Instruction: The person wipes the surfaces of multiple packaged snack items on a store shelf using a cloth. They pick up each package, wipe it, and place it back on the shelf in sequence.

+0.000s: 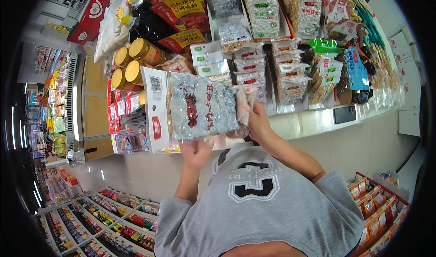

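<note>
A large clear plastic snack packet [204, 105] with a white header card is held up above the display table. My left hand [196, 151] grips its near edge, with the fingers hidden beneath it. At the packet's right end, my right hand [257, 121] holds a crumpled white and pink cloth [246, 104] against the plastic. Just beyond the packet lie white-topped packets [209, 58] and several jars with yellow lids [134, 71]. To the right of the cloth, rows of smaller snack packets [250, 64] stand in a box.
A dark phone [344, 114] lies on the table's near edge at the right. Red and yellow sauce pouches [182, 10] and dark bottles stand at the back. Shelves of goods [102, 219] are at the lower left, and an orange-packet rack [374, 209] is at the lower right.
</note>
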`<state>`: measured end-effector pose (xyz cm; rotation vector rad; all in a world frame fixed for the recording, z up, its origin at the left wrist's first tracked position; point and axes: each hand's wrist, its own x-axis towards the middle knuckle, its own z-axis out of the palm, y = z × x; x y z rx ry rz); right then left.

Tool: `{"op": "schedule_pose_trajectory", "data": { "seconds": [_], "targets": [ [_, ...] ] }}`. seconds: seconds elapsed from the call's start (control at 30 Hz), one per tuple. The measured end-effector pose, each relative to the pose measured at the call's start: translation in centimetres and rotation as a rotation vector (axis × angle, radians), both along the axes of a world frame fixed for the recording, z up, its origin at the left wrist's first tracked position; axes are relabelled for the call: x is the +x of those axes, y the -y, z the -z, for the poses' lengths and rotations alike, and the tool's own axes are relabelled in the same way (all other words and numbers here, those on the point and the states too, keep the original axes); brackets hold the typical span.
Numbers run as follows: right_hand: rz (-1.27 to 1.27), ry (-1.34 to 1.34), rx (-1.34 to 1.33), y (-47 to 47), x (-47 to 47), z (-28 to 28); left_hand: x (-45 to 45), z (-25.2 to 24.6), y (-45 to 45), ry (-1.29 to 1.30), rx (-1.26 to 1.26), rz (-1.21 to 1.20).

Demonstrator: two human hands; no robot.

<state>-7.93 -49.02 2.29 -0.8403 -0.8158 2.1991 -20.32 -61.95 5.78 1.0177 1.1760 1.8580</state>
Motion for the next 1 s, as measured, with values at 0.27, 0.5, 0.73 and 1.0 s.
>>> {"op": "schedule_pose_trajectory", "data": {
  "seconds": [0.27, 0.5, 0.73, 1.0],
  "targets": [
    [0.183, 0.381, 0.686, -5.0, 1.8, 1.3, -3.9, -7.6, -5.8, 0.600, -0.300, 0.019],
    [0.179, 0.314, 0.540, -9.4, 0.9, -1.4, -6.6, -13.5, -14.7, 0.102, -0.412, 0.130],
    [0.287, 0.109, 0.396, -13.7, 0.8, 0.5, -9.4, -15.7, -23.8, -0.235, -0.361, 0.225],
    [0.028, 0.348, 0.715, -17.8, 4.7, -0.1, -16.4, -12.0, -34.8, -0.458, -0.365, 0.156]
  ]
}}
